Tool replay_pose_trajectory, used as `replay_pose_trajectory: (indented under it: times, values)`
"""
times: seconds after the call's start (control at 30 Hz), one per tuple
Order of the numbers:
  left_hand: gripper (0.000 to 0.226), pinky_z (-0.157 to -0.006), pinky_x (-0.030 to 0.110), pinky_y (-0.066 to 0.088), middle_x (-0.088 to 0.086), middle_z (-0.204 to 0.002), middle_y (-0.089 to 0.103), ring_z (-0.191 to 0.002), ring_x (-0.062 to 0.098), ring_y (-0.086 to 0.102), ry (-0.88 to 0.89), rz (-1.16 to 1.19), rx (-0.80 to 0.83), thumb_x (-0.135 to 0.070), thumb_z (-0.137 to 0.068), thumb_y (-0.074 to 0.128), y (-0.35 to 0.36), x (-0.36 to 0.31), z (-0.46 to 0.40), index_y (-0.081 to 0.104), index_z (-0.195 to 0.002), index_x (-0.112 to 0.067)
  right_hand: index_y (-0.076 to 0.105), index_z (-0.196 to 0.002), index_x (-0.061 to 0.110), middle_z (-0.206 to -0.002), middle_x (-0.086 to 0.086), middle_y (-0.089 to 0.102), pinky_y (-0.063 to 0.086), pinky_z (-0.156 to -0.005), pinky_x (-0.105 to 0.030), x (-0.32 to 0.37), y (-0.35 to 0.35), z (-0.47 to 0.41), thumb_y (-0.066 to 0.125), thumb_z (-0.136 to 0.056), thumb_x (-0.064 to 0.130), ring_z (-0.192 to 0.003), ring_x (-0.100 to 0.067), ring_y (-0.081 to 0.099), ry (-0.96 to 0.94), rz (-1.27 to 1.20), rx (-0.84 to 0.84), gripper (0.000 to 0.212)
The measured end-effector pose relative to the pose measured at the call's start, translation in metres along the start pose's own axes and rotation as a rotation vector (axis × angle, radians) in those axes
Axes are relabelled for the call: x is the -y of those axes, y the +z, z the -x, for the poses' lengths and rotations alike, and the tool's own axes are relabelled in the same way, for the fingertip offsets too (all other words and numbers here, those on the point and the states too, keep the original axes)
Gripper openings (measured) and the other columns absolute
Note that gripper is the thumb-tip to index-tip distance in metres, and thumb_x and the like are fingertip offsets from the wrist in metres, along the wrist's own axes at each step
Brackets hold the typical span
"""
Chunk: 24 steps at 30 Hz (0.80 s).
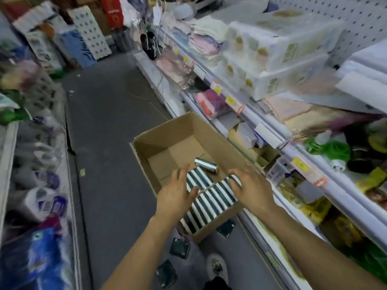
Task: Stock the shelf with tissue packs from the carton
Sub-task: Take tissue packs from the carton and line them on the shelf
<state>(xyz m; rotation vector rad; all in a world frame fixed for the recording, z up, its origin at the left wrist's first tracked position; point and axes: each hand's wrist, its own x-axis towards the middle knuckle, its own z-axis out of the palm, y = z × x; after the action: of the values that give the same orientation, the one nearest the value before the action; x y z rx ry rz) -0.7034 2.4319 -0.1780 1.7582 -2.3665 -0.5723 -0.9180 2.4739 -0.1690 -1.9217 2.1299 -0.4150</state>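
Observation:
An open cardboard carton [167, 130] stands on the aisle floor beside the right-hand shelf [278, 141]. Its near half holds several dark-green-and-white tissue packs [211, 199] standing in rows; one loose pack [206, 164] lies on the bare bottom farther in. My left hand [178, 191] hovers over the left end of the rows with fingers spread and straight. My right hand [249, 185] reaches over the right end, fingertips touching the top of a pack. Neither hand grips anything. A few packs [180, 248] lie on the floor near the carton's front corner.
The grey floor aisle [104, 143] runs ahead between two shelving units. Large toilet-paper packs [272, 53] fill the upper right shelf; yellow and green goods sit on lower tiers. Bagged goods crowd the left shelf [37, 185]. My shoe [216, 266] stands near the fallen packs.

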Motion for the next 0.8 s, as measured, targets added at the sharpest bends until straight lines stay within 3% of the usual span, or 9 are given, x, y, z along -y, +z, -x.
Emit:
replay_pose_trajectory:
  times: [0.1, 0.17, 0.27, 0.33, 0.47, 0.57, 0.67, 0.8]
  values:
    - [0.067, -0.061, 0.036, 0.047, -0.001, -0.143, 0.036, -0.079, 0.020, 0.060, -0.047, -0.009, 0.071, -0.046, -0.100, 0.048, 0.026, 0.011, -0.048, 0.013, -0.155, -0.028, 0.069, -0.108, 0.026, -0.096, 0.002, 0.070, 0.051, -0.068, -0.036, -0.013, 0.031, -0.049, 0.057, -0.095, 0.033, -0.087, -0.025, 0.065, -0.013, 0.000, 0.044, 0.019]
    - [0.067, -0.065, 0.036, 0.048, 0.000, -0.145, 0.036, -0.086, 0.022, 0.061, -0.069, -0.003, 0.100, -0.046, -0.101, 0.047, 0.045, 0.018, -0.080, 0.013, -0.155, -0.027, 0.063, -0.113, 0.030, -0.105, 0.004, 0.066, 0.046, -0.066, -0.033, -0.025, 0.052, -0.080, 0.049, -0.098, 0.035, -0.092, -0.021, 0.061, -0.030, 0.027, 0.098, 0.022]
    - [0.064, -0.080, 0.040, 0.051, 0.000, -0.145, 0.039, -0.103, 0.025, 0.060, -0.099, 0.030, 0.130, -0.047, -0.100, 0.049, 0.079, 0.029, -0.121, 0.020, -0.153, -0.027, 0.055, -0.126, 0.028, -0.118, 0.004, 0.059, 0.039, -0.070, -0.030, -0.040, 0.083, -0.119, 0.043, -0.101, 0.032, -0.103, -0.020, 0.056, -0.021, 0.030, 0.184, 0.028]
    - [0.061, -0.089, 0.042, 0.049, 0.001, -0.144, 0.042, -0.110, 0.026, 0.057, -0.112, 0.060, 0.162, -0.045, -0.099, 0.050, 0.105, 0.036, -0.145, 0.026, -0.151, -0.026, 0.056, -0.124, 0.024, -0.117, 0.002, 0.058, 0.044, -0.077, -0.031, -0.049, 0.114, -0.138, 0.048, -0.099, 0.028, -0.105, -0.022, 0.056, 0.010, -0.058, 0.192, 0.026]
    - [0.055, -0.100, 0.037, 0.038, 0.002, -0.142, 0.045, -0.125, 0.025, 0.044, -0.042, 0.020, 0.178, -0.036, -0.097, 0.056, 0.151, 0.047, -0.176, 0.037, -0.147, -0.024, 0.054, -0.125, 0.019, -0.121, -0.006, 0.056, 0.050, -0.086, -0.047, -0.067, 0.180, -0.160, 0.055, -0.095, 0.023, -0.110, -0.026, 0.055, 0.069, -0.178, 0.256, 0.030]
    - [0.059, -0.108, 0.035, 0.027, 0.000, -0.149, 0.039, -0.136, 0.023, 0.030, 0.020, -0.067, 0.249, -0.026, -0.093, 0.060, 0.173, 0.058, -0.192, 0.039, -0.148, -0.027, 0.050, -0.130, 0.019, -0.126, -0.005, 0.052, 0.048, -0.090, -0.046, -0.077, 0.208, -0.176, 0.058, -0.094, 0.022, -0.113, -0.026, 0.051, 0.070, -0.109, 0.246, 0.038]
    - [0.066, -0.118, 0.045, 0.019, 0.000, -0.155, 0.027, -0.143, 0.024, 0.018, 0.054, -0.129, 0.365, -0.020, -0.087, 0.063, 0.185, 0.068, -0.200, 0.039, -0.147, -0.033, 0.042, -0.140, 0.019, -0.137, -0.004, 0.047, 0.044, -0.097, -0.044, -0.084, 0.226, -0.192, 0.058, -0.094, 0.023, -0.125, -0.026, 0.043, 0.048, 0.004, 0.301, 0.049]
    - [0.067, -0.120, 0.051, 0.012, 0.002, -0.160, 0.018, -0.146, 0.024, 0.014, 0.058, -0.128, 0.418, -0.037, -0.088, 0.064, 0.193, 0.072, -0.208, 0.035, -0.148, -0.040, 0.040, -0.142, 0.021, -0.137, -0.003, 0.049, 0.045, -0.098, -0.040, -0.089, 0.243, -0.201, 0.056, -0.095, 0.022, -0.126, -0.023, 0.043, 0.073, 0.047, 0.355, 0.049]
